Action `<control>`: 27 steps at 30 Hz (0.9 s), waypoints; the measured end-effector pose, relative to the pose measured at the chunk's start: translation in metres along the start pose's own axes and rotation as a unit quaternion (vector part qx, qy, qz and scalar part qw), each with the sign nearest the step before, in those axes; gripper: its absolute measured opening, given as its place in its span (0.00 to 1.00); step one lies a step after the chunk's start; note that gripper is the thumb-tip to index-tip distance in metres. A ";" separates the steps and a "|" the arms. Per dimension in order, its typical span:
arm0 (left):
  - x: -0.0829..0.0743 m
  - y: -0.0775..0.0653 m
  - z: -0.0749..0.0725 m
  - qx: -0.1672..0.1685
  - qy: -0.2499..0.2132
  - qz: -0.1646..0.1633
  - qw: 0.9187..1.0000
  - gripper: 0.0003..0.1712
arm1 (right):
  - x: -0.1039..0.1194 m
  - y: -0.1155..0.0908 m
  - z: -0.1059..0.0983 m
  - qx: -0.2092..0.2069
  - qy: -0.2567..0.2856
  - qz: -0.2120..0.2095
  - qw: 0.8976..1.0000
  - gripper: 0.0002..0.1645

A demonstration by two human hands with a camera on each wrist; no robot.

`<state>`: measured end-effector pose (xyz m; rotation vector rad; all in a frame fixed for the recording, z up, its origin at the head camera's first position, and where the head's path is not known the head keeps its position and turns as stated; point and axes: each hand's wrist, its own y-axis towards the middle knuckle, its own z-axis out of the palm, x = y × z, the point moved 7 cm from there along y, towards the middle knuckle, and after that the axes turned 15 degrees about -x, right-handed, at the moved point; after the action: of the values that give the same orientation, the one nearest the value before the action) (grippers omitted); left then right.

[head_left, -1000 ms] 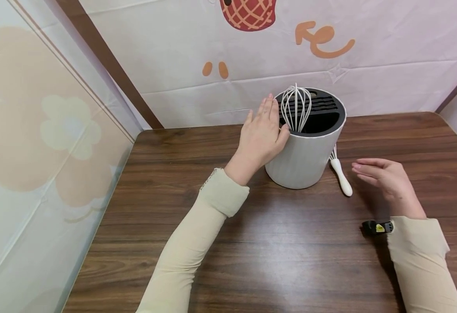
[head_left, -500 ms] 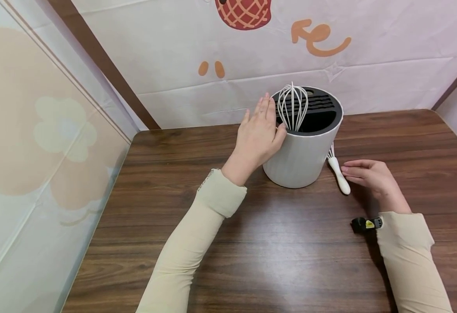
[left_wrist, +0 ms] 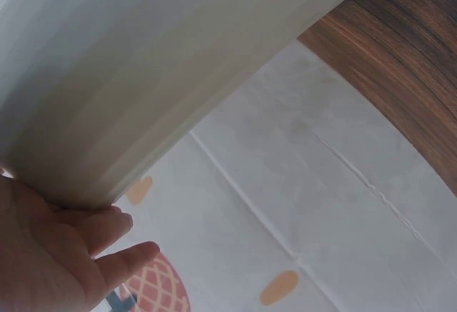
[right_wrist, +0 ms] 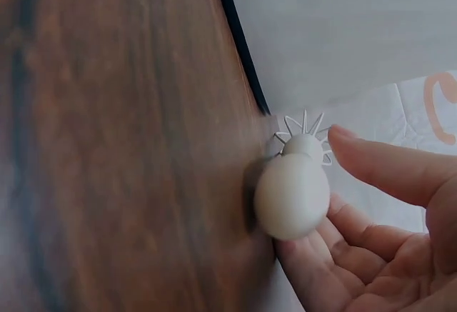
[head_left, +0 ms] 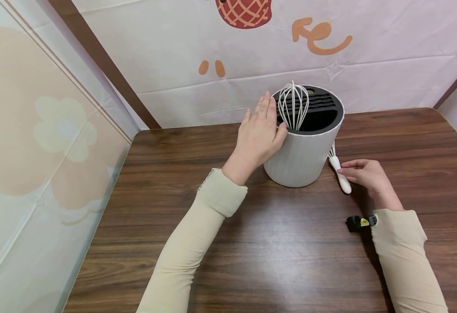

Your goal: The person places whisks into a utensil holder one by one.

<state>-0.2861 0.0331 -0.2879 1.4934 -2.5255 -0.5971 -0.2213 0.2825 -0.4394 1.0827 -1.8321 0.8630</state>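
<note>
A white utensil holder (head_left: 298, 158) with a black slotted top stands on the table. One white whisk (head_left: 293, 106) sits in it, wires up. My left hand (head_left: 256, 132) rests against the holder's left rim, fingers extended and thumb at the front edge; in the left wrist view, fingers (left_wrist: 93, 230) lie along the ribbed wall. A second whisk (head_left: 341, 176) lies on the table right of the holder, its wires partly hidden behind it. My right hand (head_left: 367, 174) is at its handle (right_wrist: 293, 198); in the right wrist view the thumb stands apart from the handle, with the other fingers alongside.
The dark wooden table (head_left: 283, 256) meets a patterned cloth wall (head_left: 173, 52) close behind the holder. Another cloth panel (head_left: 36, 174) borders the left side. A black strap (head_left: 361, 222) is on the right wrist.
My right hand has moved left to the handle of the whisk on the table. The left hand stays on the holder, and the view has shifted slightly.
</note>
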 end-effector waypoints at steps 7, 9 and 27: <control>0.000 0.000 -0.001 -0.001 0.003 0.001 1.000 0.37 | 0.007 0.002 0.007 0.002 -0.102 -0.035 0.994 0.29; 0.000 0.000 -0.001 -0.001 0.003 0.000 1.000 0.37 | 0.009 0.003 0.009 0.002 -0.121 -0.048 0.992 0.27; 0.000 0.000 -0.001 -0.005 -0.002 0.000 1.000 0.37 | -0.005 0.009 0.002 0.061 0.037 0.046 0.996 0.16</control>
<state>-0.2856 0.0333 -0.2874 1.4911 -2.5211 -0.6114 -0.2285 0.2866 -0.4464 1.0330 -1.7983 1.0682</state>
